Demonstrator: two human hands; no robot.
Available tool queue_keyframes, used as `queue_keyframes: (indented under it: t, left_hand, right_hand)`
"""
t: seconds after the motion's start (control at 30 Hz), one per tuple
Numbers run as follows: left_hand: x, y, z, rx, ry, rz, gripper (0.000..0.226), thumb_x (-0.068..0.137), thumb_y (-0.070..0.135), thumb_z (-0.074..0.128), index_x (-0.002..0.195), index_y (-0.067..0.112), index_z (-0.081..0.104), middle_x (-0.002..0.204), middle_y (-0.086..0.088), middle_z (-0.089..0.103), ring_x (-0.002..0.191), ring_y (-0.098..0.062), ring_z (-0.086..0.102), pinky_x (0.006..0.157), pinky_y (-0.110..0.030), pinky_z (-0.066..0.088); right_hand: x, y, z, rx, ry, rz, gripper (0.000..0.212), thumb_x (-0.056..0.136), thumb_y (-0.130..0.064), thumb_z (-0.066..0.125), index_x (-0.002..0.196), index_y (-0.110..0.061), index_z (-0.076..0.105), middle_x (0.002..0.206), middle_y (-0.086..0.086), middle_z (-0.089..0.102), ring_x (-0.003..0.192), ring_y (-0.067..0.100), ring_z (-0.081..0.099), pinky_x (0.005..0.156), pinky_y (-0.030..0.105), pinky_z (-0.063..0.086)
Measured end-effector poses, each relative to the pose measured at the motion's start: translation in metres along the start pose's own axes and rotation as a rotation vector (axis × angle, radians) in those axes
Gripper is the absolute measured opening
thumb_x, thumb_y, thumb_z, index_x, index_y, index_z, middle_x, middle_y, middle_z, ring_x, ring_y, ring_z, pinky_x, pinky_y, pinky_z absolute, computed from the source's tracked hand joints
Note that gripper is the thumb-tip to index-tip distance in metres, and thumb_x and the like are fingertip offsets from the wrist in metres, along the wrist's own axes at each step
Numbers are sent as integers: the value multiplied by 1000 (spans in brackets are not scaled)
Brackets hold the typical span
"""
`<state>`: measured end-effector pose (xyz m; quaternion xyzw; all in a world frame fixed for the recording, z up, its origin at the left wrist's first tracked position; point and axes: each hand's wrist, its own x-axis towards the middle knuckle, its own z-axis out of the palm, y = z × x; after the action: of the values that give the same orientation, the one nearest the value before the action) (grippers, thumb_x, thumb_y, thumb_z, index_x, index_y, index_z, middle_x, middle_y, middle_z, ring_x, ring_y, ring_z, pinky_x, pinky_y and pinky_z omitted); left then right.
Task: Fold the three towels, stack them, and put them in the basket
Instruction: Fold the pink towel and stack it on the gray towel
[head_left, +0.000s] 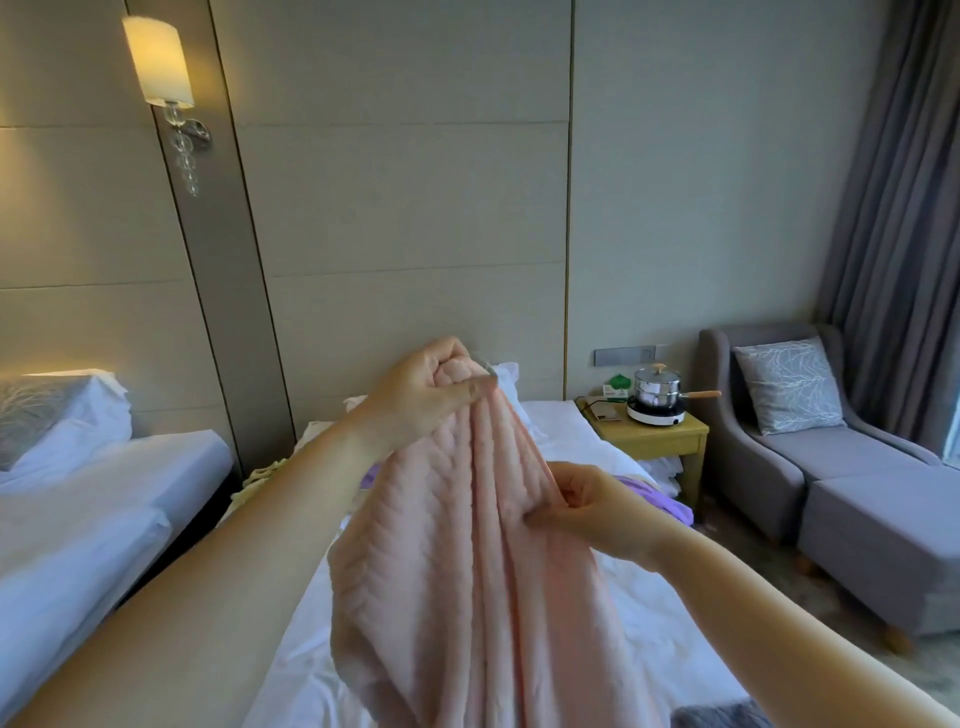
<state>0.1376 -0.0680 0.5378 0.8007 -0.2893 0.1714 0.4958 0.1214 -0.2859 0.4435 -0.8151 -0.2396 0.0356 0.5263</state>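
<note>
A pink quilted towel (467, 561) hangs bunched in long vertical folds above the white bed (639, 623). My left hand (426, 389) grips its top edge, raised high at the centre. Lower and to the right, my right hand (597, 512) pinches a fold of the same towel. A purple towel (670, 501) lies on the bed behind my right hand, partly hidden. A pale yellow towel (260, 480) peeks out on the bed behind my left forearm. No basket is in view.
A second white bed (104, 499) stands at the left. A wooden nightstand (660, 434) with a steel pot on a hotplate (657, 397) is right of the bed. A grey armchair with footstool (841, 467) and curtains fill the right. Something grey (727, 717) shows at the bottom edge.
</note>
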Motion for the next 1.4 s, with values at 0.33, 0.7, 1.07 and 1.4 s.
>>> queue_keyframes:
  t: [0.33, 0.7, 1.07, 1.4]
  left_hand:
    - [-11, -36, -55, 175, 309, -187, 22, 85, 23, 70, 98, 19, 52, 90, 4, 52, 81, -12, 50, 69, -21, 40]
    - [-62, -50, 23, 20, -483, -312, 22, 71, 46, 73, 92, 47, 66, 90, 21, 69, 91, 2, 62, 82, -19, 47]
    - [-49, -48, -37, -57, -88, -139, 13, 94, 16, 58, 98, 4, 60, 89, -1, 58, 88, -11, 54, 83, -25, 43]
    - [-72, -57, 15, -3, -368, -255, 54, 73, 48, 71, 118, 54, 42, 108, 6, 64, 74, -6, 57, 70, -20, 46]
  right_hand:
    - [0, -8, -5, -89, 174, -24, 20, 83, -23, 72, 65, -30, 66, 57, -19, 55, 55, -3, 47, 52, 11, 36]
    - [18, -51, 21, -367, -91, -141, 6, 83, -22, 69, 82, -17, 70, 64, -14, 58, 59, -5, 50, 55, 7, 37]
    - [-8, 3, -7, -259, -88, 121, 16, 77, -34, 76, 89, -25, 70, 78, -14, 64, 74, 2, 57, 70, 17, 43]
    - [21, -48, -1, -248, 107, -126, 6, 76, -16, 72, 79, -21, 70, 76, 0, 68, 70, 8, 62, 67, 27, 50]
